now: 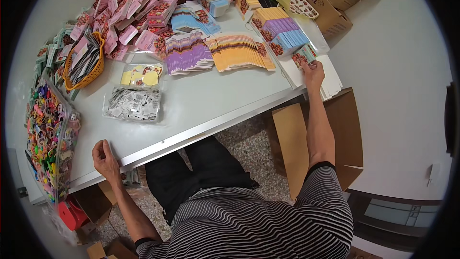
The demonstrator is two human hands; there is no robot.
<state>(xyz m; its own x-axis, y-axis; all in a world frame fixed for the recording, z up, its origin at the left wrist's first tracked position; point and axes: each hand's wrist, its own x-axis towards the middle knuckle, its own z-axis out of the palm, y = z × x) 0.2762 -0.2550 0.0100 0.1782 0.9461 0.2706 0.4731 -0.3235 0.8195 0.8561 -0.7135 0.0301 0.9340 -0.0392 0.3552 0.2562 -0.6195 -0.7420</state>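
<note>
At the right end of the table my right hand pinches a small flat green printed carton by its near edge. The carton is over a white board, close to a tray holding rows of blue cartons and purple cartons. My left hand rests at the table's front edge on the left, its fingers loosely curled in, with nothing visible in them. Closest to it are a clear tub of small black-and-white printed slips and a large clear bag of colourful small trinkets.
Fanned rows of purple cartons and orange cartons stand mid-table, behind them blue ones. A pink carton heap covers the back left, beside a yellow basket. An open cardboard box stands below the table's right end.
</note>
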